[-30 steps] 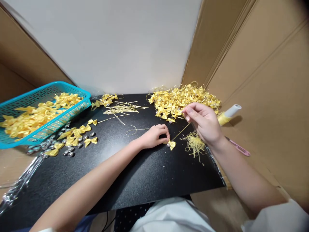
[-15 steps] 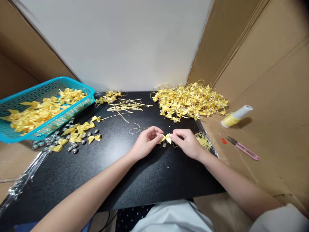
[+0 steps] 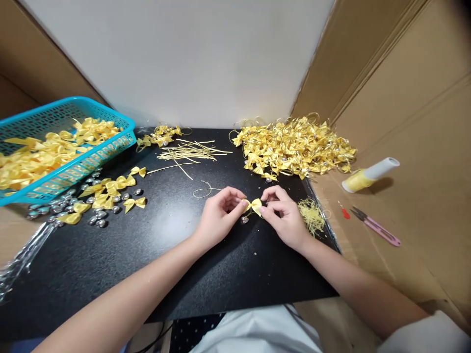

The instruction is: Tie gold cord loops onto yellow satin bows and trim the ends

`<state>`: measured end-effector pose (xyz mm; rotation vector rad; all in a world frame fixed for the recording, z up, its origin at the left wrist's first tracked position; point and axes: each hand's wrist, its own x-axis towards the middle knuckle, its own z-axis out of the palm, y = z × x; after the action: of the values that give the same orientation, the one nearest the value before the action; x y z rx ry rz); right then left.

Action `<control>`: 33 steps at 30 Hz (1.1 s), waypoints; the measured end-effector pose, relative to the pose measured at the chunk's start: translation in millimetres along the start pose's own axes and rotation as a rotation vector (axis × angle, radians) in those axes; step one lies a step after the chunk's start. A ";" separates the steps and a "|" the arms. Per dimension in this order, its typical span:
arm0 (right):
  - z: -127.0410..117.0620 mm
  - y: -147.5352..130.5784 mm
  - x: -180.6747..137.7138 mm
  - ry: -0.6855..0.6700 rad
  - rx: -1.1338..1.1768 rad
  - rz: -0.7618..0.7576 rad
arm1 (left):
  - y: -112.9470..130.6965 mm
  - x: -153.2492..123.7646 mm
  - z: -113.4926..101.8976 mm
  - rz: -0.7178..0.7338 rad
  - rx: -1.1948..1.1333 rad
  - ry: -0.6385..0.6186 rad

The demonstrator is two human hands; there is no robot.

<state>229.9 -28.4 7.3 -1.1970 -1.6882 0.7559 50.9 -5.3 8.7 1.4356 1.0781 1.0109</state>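
Observation:
Over the middle of the black table (image 3: 221, 274) a yellow satin ribbon bow (image 3: 256, 206) is held between both hands. My left hand (image 3: 221, 211) pinches its left loop between thumb and fingers. At the right loop is my right hand (image 3: 285, 215), thumb tip against the ribbon and fingers curled, the index slightly raised. A small silver jingle bell (image 3: 245, 220) hangs just below the bow. From near my left fingertips a thin gold cord (image 3: 202, 189) curls out over the table. The knot behind the bow is hidden.
A blue basket (image 3: 125, 132) of yellow bows stands left, near loose bows (image 3: 104, 201) and silver bells (image 3: 101, 214). Cut gold cords (image 3: 189, 152) lie at the back. Finished bows (image 3: 294, 147) are heaped back right. Cord scraps (image 3: 312, 215), pink snips (image 3: 379, 229), a red needle threader (image 3: 345, 212) and a ribbon tube (image 3: 371, 175) lie right.
My right index finger has lifted a little off the bow. The bell now hangs slightly further left below it. The view has shifted a little.

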 end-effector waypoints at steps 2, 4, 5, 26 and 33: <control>2.8 0.0 -1.9 0.025 -0.022 0.005 | 0.5 -2.2 1.9 0.048 0.051 0.011; 5.9 -0.3 -3.7 0.032 -0.025 0.008 | 1.1 -4.5 4.0 0.084 0.069 0.024; 7.3 -0.6 -4.4 0.032 -0.017 0.005 | 1.4 -5.4 5.0 0.093 0.066 0.030; 10.1 0.3 -7.5 0.043 0.034 -0.036 | 0.2 -4.1 5.5 -0.092 -0.226 0.007; 9.3 0.8 -7.3 0.023 0.031 -0.025 | 1.6 -4.5 6.0 -0.081 -0.210 0.014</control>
<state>222.6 -34.9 0.5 -1.1573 -1.6637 0.7473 55.7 -11.2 9.4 1.2084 1.0003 1.0446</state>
